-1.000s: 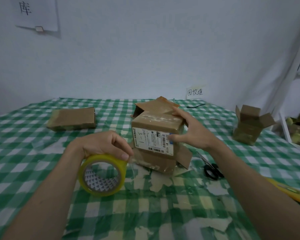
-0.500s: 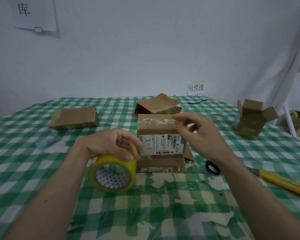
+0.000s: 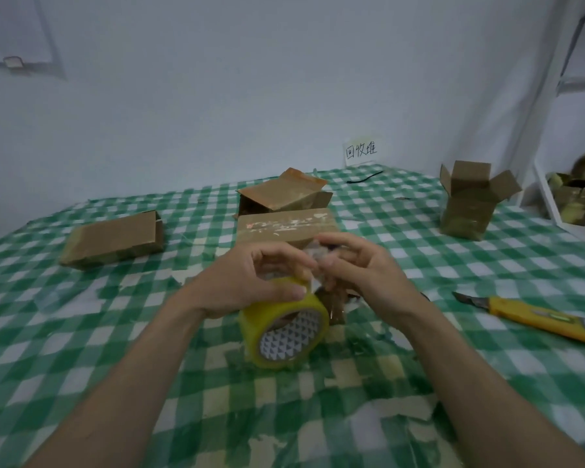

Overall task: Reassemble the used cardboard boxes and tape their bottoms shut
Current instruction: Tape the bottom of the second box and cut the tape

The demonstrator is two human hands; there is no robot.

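head view: left hand (image 3: 250,285) grips the tape roll (image 3: 286,327); right hand (image 3: 358,271) pinches its loose end. taping step, i judge. next: draw tape onto the box (image 3: 286,228) at twelve o'clock.

The desk (image 3: 81,332) wears a green-and-white checked cloth, thin and plasticky, with a faint sheen, its print scuffed and peeled pale at 6 o'clock. The tape roll (image 3: 284,327) is glossy translucent yellow film on a printed paper core. The box (image 3: 286,226) behind it is matt brown cardboard, its top rough with torn whitish residue. At 3 o'clock the knife (image 3: 537,315) has a smooth yellow plastic body and a dull metal blade
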